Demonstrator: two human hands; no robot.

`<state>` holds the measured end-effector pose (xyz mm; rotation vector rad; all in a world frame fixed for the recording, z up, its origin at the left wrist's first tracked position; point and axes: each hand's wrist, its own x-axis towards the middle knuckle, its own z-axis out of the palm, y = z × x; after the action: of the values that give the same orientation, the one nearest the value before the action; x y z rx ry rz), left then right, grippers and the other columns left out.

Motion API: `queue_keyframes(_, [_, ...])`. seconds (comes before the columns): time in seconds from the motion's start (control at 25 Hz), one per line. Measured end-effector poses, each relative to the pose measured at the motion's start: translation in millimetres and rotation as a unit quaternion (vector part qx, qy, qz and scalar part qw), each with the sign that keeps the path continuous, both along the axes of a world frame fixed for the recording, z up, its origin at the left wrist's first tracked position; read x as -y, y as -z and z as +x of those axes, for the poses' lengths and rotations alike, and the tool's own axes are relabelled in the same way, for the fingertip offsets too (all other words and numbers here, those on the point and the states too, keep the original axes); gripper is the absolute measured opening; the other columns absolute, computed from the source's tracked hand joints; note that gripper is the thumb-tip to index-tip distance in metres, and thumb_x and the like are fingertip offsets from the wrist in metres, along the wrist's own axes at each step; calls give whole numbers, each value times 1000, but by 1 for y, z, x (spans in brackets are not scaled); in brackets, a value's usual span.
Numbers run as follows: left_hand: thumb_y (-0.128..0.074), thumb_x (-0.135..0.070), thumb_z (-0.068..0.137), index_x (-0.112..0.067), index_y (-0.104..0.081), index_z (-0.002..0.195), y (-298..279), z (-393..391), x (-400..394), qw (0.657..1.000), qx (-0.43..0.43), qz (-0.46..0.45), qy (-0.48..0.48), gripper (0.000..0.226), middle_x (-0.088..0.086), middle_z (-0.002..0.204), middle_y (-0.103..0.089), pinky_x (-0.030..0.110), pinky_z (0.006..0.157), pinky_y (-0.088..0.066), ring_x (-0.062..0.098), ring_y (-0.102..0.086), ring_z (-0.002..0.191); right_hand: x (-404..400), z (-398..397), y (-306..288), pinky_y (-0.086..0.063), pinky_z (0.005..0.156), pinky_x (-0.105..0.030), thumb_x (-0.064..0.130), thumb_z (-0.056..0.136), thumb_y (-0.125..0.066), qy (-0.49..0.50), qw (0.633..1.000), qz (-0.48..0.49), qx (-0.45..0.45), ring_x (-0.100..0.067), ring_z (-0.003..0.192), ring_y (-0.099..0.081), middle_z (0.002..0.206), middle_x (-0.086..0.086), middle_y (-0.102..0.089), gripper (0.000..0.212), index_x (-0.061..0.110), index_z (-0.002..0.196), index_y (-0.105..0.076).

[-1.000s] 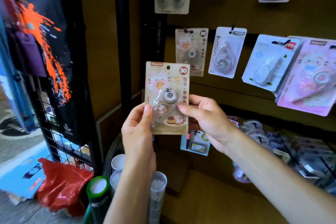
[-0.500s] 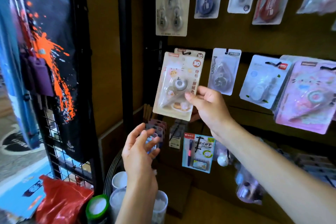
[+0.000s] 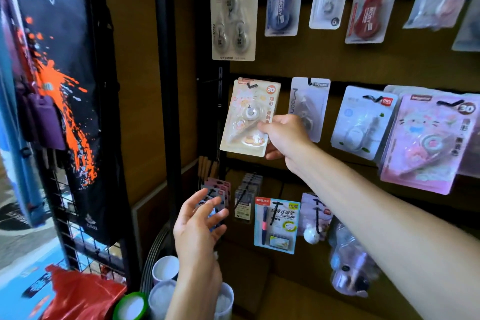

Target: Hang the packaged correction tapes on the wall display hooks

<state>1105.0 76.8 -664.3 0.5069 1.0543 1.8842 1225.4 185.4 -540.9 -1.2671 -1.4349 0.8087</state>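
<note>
My right hand (image 3: 284, 136) pinches the lower right corner of a beige packaged correction tape (image 3: 246, 117) marked 30. The pack is raised against the wall display, and its hang slot sits at a black hook (image 3: 250, 85) in the middle row; whether it is threaded on I cannot tell. My left hand (image 3: 198, 226) hovers lower down with fingers spread, holding nothing. Other correction tape packs hang on the same row: a white one (image 3: 310, 104), a light blue one (image 3: 362, 122) and a pink one (image 3: 428, 143).
A top row of hung packs includes a three-pack marked 36 (image 3: 233, 13). Below hang small card packs (image 3: 217, 193) and a pen pack (image 3: 276, 225). A black post (image 3: 166, 112) edges the display. A wire grid with a black banner (image 3: 65, 86) stands left; cups (image 3: 166, 269) sit below.
My left hand has let go of the pack and dropped low. My right hand alone has lifted the pack up and back to the middle-row hook.
</note>
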Motion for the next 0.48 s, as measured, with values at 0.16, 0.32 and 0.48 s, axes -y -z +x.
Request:
queue_keyframes(0.16, [-54, -5, 96, -17, -69, 107, -1, 7, 0, 1000, -5, -3, 11, 22, 7, 94, -75, 29, 67, -47, 19, -68, 75, -29, 5, -10, -63, 62, -41, 25, 93, -64, 78, 995, -46, 49, -26, 61, -71, 105, -11, -68, 30, 8, 117, -61])
queue_keyframes(0.32, [-54, -6, 95, -18, -70, 105, -3, 32, -3, 997, -59, 21, 52, 22, 5, 94, -75, 28, 63, -47, 19, -66, 77, -7, 32, 5, -62, 58, -39, 23, 93, -62, 13, 987, -141, 75, -29, 68, -73, 100, -19, -70, 43, 1, 128, -52])
queue_keyframes(0.48, [-56, -4, 95, -19, -68, 101, 3, 75, 4, 980, -145, 45, 125, 20, 6, 93, -76, 25, 57, -47, 19, -67, 76, 63, 93, 20, -55, 49, -29, 20, 97, -56, -83, 970, -200, 110, -26, 62, -65, 97, -17, -67, 23, 4, 115, -56])
